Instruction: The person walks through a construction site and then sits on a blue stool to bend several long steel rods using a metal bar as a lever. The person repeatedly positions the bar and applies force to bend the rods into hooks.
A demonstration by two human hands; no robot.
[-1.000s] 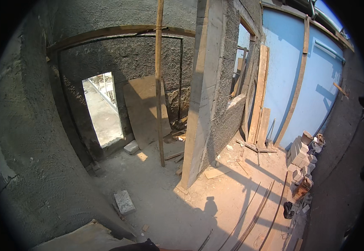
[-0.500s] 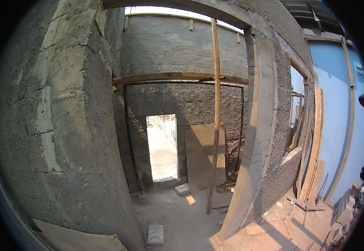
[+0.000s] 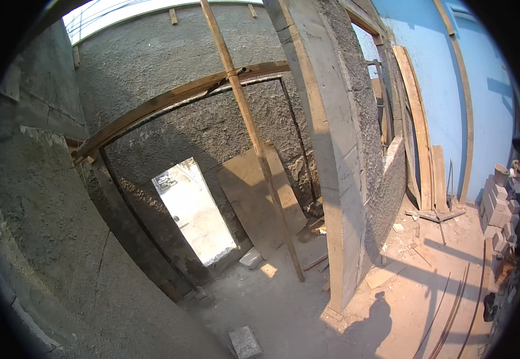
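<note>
Neither of my hands shows in the head view, so what they hold is hidden. Ahead stands a rough grey plastered wall with a bright rectangular opening low in it. A brown board leans on that wall, right of the opening. A tall wooden pole crosses in front of the board, slanting in this view. Across the wall runs a wooden beam. A pale block rests by the opening, and another block lies nearer on the floor.
A concrete pillar divides the room from the sunlit ground at right. Planks lean near a blue wall. Stacked blocks and thin rods lie at right. A person's shadow falls beside the pillar's foot. A grey wall stands close at left.
The view has tilted and turned to the right. The pillar and opening now sit further left, while more blue wall, rods and a shadow have come into sight.
</note>
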